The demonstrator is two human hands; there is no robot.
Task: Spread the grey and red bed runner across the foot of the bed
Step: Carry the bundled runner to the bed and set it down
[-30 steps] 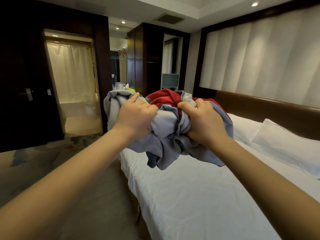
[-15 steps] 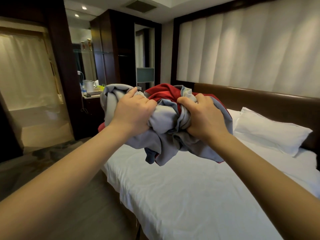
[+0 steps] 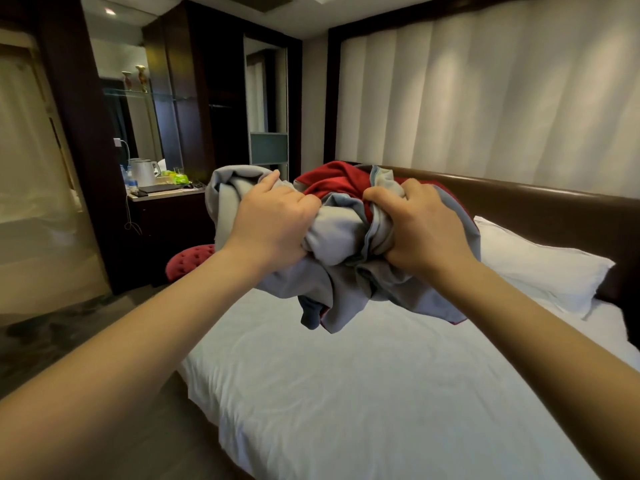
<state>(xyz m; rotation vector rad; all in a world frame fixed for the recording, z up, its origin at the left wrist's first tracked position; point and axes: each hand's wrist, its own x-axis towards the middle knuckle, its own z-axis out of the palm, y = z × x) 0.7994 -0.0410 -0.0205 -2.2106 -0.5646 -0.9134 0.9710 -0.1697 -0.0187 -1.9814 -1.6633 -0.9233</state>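
Bed (image 3: pixel 381 393) — white pillow (image 3: pixel 540 268) atop

A cream padded wall (image 3: pixel 485 98) rises in soft vertical folds behind a brown leather headboard (image 3: pixel 536 209). The bed (image 3: pixel 381 393) below wears a plain white sheet, and a white pillow (image 3: pixel 540 268) lies against the headboard. Across the room, dark wood cabinets (image 3: pixel 194 98) stand beside a dark desk (image 3: pixel 166 216) carrying a white kettle (image 3: pixel 142 171), with a red tufted stool (image 3: pixel 188 261) close by. Two small vases (image 3: pixel 140 77) stand on a glass shelf above. Recessed ceiling spots (image 3: pixel 110 11) glow overhead. The floor (image 3: pixel 52 341) is dark patterned carpet.
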